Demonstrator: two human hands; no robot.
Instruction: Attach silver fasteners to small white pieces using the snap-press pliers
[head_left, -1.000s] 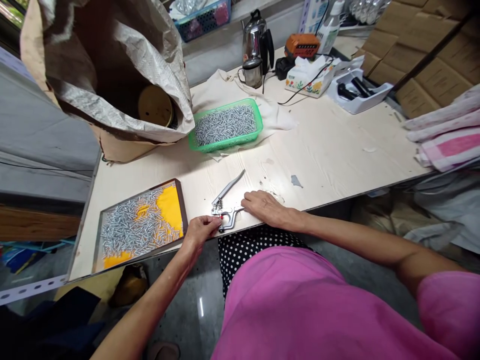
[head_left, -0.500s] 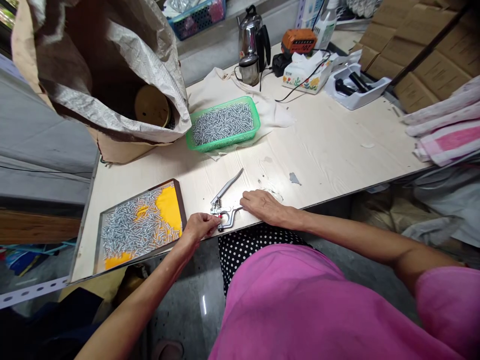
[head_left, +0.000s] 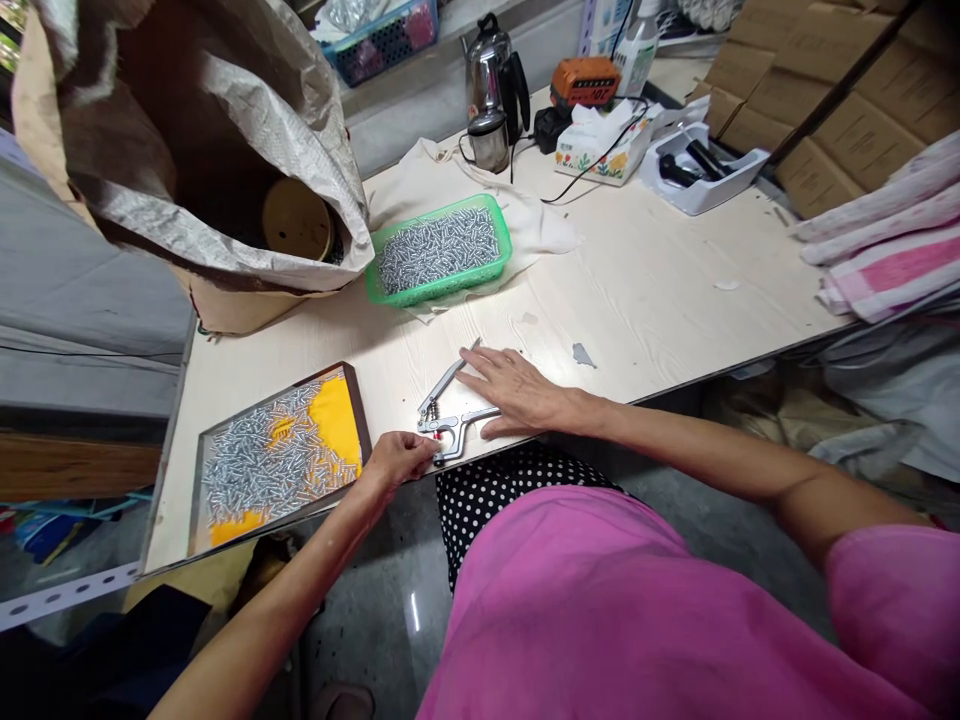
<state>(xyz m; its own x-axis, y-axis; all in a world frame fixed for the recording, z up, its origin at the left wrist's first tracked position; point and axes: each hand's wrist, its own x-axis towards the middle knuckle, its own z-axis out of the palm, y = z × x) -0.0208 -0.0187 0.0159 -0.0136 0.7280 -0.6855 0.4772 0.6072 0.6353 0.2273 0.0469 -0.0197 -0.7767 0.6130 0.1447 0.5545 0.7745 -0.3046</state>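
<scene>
Metal snap-fastener pliers (head_left: 452, 424) lie at the table's front edge, with a raised lever handle, a spring and a small red spot at the jaw. My left hand (head_left: 399, 458) is pinched at the jaw end; whatever is between its fingertips is too small to make out. My right hand (head_left: 521, 392) spreads over the handle end, fingertips at the upper lever and the thumb by the lower handle, not closed around them. Left of the pliers, a shallow tray (head_left: 358, 408) holds many small silver metal pieces (head_left: 262, 450) on a yellow bottom.
A green basket (head_left: 504, 262) full of similar silver pieces stands farther back. Beside it is a large open sack (head_left: 352, 190). A kettle (head_left: 491, 75), a glass cup (head_left: 491, 145), a tissue box (head_left: 592, 155) and a white tray (head_left: 705, 195) stand along the back.
My right hand has opened from the lower handle's end, and its fingers now reach up to the raised lever. My left hand stays at the jaw. The view has shifted slightly.
</scene>
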